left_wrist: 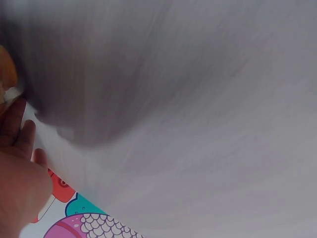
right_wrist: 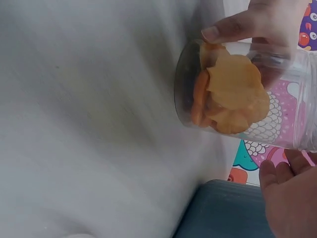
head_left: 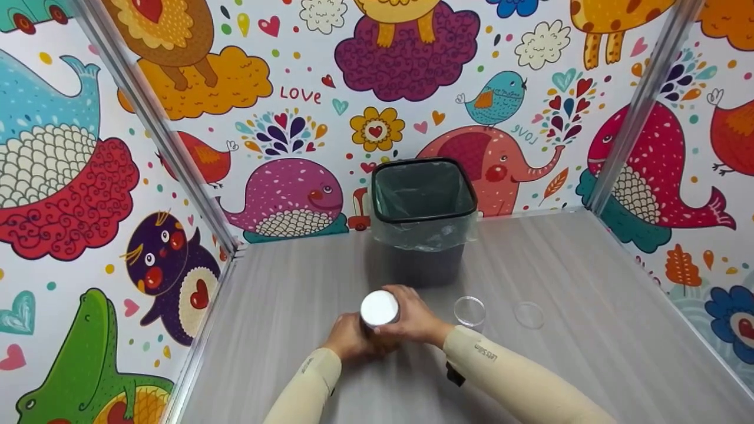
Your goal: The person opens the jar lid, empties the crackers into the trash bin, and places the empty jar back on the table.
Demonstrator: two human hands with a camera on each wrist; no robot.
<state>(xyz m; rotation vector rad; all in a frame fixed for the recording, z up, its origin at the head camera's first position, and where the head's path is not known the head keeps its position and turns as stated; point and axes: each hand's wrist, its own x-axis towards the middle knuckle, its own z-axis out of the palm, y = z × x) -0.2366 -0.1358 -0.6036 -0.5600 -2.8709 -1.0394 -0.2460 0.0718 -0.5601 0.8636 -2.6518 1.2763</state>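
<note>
A clear jar (right_wrist: 282, 114) with a white lid (head_left: 379, 307) stands between both hands over the table. Orange-yellow, scalloped pieces (right_wrist: 233, 89) lie at the bottom of the jar. My left hand (head_left: 347, 337) grips the jar low on its side, its thumb along the wall near the base in the right wrist view. Around the lid end curl the fingers of my right hand (head_left: 417, 315). In the left wrist view only part of the left hand (left_wrist: 22, 168) shows at the left edge, next to a bit of the orange contents.
Behind the hands stands a dark bin (head_left: 424, 259) lined with a clear bag. Two clear round pieces, one ring-like (head_left: 469, 297) and a fainter disc (head_left: 529, 315), lie on the grey table (head_left: 589, 365) to the right. Printed walls (head_left: 294, 218) enclose the back and sides.
</note>
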